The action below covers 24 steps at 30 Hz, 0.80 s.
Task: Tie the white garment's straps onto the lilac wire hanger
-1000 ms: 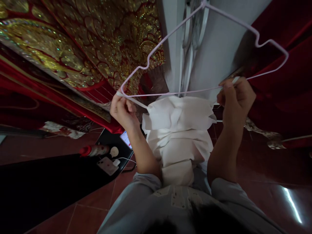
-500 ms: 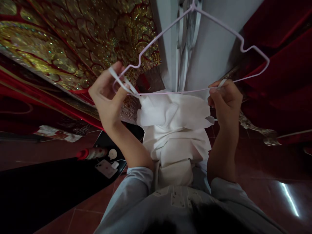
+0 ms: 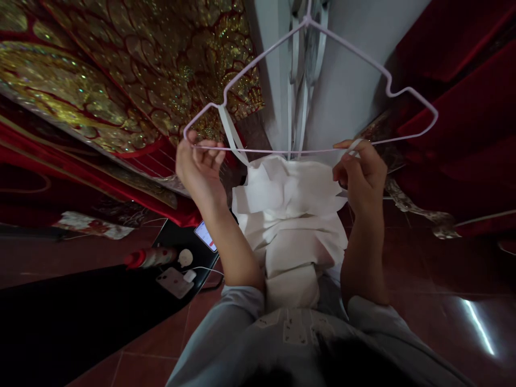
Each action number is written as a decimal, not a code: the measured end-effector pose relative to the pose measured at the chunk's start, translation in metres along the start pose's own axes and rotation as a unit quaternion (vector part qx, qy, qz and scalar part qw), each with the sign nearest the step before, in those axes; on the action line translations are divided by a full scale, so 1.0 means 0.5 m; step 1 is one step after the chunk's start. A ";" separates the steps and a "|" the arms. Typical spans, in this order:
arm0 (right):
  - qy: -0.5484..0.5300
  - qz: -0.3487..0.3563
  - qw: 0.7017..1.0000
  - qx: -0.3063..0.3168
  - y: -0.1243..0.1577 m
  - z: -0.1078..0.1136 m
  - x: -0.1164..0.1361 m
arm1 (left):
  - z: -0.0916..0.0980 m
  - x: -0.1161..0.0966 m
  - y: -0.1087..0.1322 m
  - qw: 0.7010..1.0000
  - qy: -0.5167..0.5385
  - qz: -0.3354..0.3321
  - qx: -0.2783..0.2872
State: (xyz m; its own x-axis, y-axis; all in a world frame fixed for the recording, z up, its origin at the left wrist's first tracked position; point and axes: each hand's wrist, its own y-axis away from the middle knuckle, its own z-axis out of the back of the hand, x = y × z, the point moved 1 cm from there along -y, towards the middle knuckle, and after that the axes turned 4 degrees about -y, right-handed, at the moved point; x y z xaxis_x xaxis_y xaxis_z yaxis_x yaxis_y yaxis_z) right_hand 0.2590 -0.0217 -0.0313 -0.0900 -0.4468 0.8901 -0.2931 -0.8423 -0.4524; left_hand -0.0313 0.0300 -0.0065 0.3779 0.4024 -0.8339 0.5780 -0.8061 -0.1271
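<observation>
A pale pink clothes hanger (image 3: pixel 266 51) spans the upper middle of the view. My left hand (image 3: pixel 203 174) is at its lower left corner, fingers curled about the bar. One white strap (image 3: pixel 231 129) loops over the hanger's left notch and runs down to a white ruffled dress (image 3: pixel 296 183), which hangs in front of my body. On the other side my right hand (image 3: pixel 363 166) pinches the second white strap (image 3: pixel 355 145) beside the lower bar, thumb against fingers. The right notch of the hanger carries no strap.
Gold-sequined red garments (image 3: pixel 153 64) hang on the left, dark red cloth (image 3: pixel 463 97) on the right. Grey doors (image 3: pixel 355 64) with handles stand ahead. A black table (image 3: pixel 100 301) at lower left bears a red-capped bottle (image 3: pixel 151 258) and phones (image 3: pixel 175 282).
The left strap has gone from around my left fingers to the hanger's left notch. My left hand has shifted to the hanger's corner; the right still pinches its strap.
</observation>
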 end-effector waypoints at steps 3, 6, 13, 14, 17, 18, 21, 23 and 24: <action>0.004 0.015 1.000 0.017 0.004 0.004 0.015 | 0.018 0.040 0.028 0.997 0.002 -0.011 0.070; -0.003 0.046 0.998 -0.042 0.000 0.019 0.024 | 0.024 0.048 0.040 0.996 -0.006 -0.040 0.085; -0.035 0.112 0.946 -0.301 -0.055 0.121 -0.010 | 0.026 0.018 0.046 0.989 0.025 -0.083 0.116; -0.034 0.114 0.944 -0.307 -0.066 0.138 -0.014 | 0.027 0.015 0.046 0.989 0.021 -0.084 0.119; -0.011 0.124 0.953 -0.277 -0.099 0.175 -0.011 | 0.029 0.013 0.048 0.991 -0.004 -0.077 0.111; 0.005 0.124 0.961 -0.246 -0.110 0.179 -0.004 | 0.029 0.014 0.049 0.991 -0.002 -0.075 0.109; 0.059 0.117 0.984 -0.122 -0.142 0.161 0.033 | 0.027 0.020 0.051 0.991 0.023 -0.069 0.112; 0.083 0.129 0.985 -0.076 -0.160 0.134 0.064 | 0.028 0.024 0.053 0.991 0.033 -0.066 0.114; 0.087 0.144 0.984 -0.063 -0.167 0.120 0.079 | 0.028 0.025 0.053 0.991 0.033 -0.066 0.114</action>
State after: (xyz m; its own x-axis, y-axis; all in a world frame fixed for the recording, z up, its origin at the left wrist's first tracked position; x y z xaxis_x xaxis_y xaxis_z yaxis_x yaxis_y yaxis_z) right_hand 0.3372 0.0130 0.0382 -0.3450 -0.5941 0.7267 -0.3466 -0.6389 -0.6868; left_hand -0.0213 0.0077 -0.0280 0.3610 0.5314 -0.7664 0.4490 -0.8193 -0.3566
